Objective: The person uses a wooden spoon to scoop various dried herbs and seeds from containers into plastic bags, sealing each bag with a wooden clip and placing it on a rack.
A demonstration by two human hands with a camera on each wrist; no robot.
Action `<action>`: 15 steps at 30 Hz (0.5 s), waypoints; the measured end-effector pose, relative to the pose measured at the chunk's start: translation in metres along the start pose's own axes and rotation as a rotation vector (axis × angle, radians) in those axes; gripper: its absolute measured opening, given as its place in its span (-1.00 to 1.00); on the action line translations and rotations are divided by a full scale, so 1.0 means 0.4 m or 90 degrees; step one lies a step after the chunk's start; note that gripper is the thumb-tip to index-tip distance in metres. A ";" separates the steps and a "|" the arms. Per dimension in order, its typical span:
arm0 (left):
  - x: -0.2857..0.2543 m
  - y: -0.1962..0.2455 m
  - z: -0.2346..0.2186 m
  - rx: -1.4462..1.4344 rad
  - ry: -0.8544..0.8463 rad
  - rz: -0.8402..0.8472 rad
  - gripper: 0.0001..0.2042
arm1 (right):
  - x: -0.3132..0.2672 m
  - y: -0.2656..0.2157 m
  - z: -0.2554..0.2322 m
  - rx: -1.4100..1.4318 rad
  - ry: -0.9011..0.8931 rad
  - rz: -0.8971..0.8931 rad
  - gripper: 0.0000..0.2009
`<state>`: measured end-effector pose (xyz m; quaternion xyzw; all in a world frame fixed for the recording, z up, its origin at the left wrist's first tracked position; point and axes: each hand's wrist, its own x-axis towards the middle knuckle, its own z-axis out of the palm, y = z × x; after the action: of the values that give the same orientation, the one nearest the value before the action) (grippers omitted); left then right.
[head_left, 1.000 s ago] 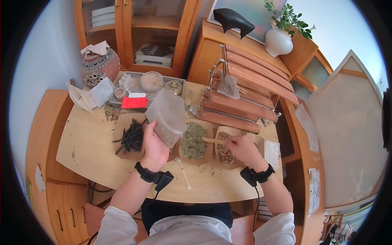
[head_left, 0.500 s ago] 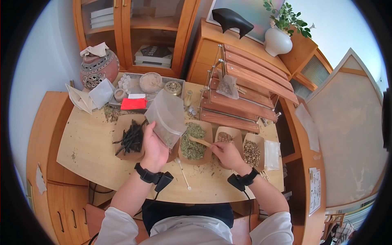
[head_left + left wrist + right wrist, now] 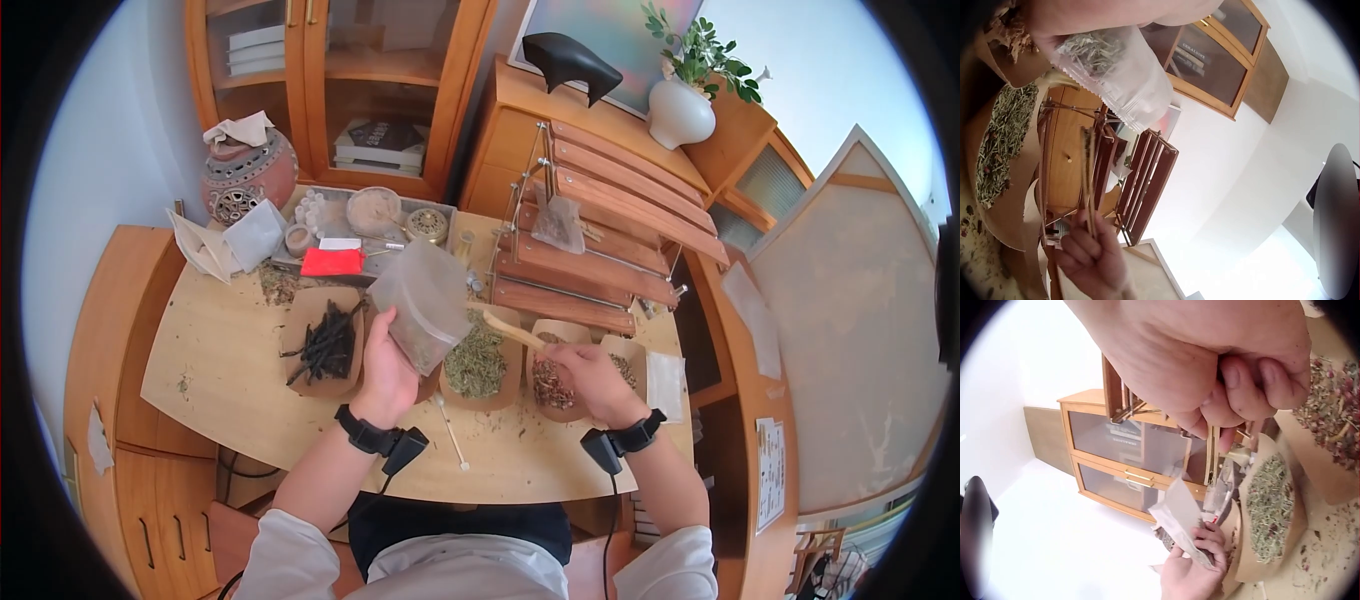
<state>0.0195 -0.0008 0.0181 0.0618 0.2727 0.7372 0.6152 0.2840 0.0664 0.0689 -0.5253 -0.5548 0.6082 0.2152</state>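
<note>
My left hand (image 3: 388, 372) grips a translucent pouch (image 3: 420, 295) by its lower side, tilted over the table; green dried herb (image 3: 1094, 53) lies inside it. In my right hand (image 3: 590, 382) a slim wooden scoop (image 3: 512, 330) is pinched by its handle, its tip pointing left toward the pouch. In the left wrist view the scoop stands upright with dark bits along it. Below the scoop tip is a paper tray of chopped green herb (image 3: 474, 368). My right hand hovers above a tray of reddish dried petals (image 3: 553, 388), partly covering it.
Black dried sticks (image 3: 326, 345) fill a paper tray at left. Brown pieces (image 3: 624, 370) sit in another at right, beside a clear bag (image 3: 665, 386). A wooden slatted rack (image 3: 600, 240) stands behind. A thin stick (image 3: 452, 432) lies in front. A grey tray (image 3: 380, 258) holds jars.
The right hand dipped the scoop into the green herb half a second ago, and has since lifted and drawn back right. The left hand still holds the pouch.
</note>
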 end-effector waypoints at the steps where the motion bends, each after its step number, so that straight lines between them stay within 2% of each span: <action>1: -0.003 0.001 0.003 0.006 0.000 -0.014 -0.50 | -0.006 -0.020 -0.002 -0.001 0.003 -0.013 -0.69; 4: 0.010 -0.014 -0.018 0.013 -0.034 -0.030 -0.49 | -0.042 -0.113 0.012 -0.004 0.013 -0.041 -0.69; 7: 0.009 -0.020 -0.017 0.028 -0.045 -0.054 -0.48 | -0.043 -0.152 0.045 -0.077 0.029 -0.110 -0.71; 10: -0.001 -0.019 -0.005 0.034 -0.057 -0.074 -0.47 | -0.027 -0.139 0.079 -0.320 0.095 -0.344 -0.73; 11: -0.003 -0.019 -0.003 0.033 -0.065 -0.074 -0.48 | -0.048 -0.148 0.083 -0.429 0.130 -0.363 -0.74; 14: -0.008 -0.019 0.001 0.032 -0.074 -0.069 -0.49 | -0.080 -0.164 0.081 -0.475 0.152 -0.405 -0.72; 15: -0.010 -0.017 0.004 0.034 -0.072 -0.066 -0.48 | -0.093 -0.169 0.075 -0.451 0.156 -0.379 -0.71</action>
<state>0.0270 -0.0036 0.0170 0.1054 0.2601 0.6923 0.6648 0.2492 0.0411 0.1397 -0.4523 -0.8251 0.2267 0.2517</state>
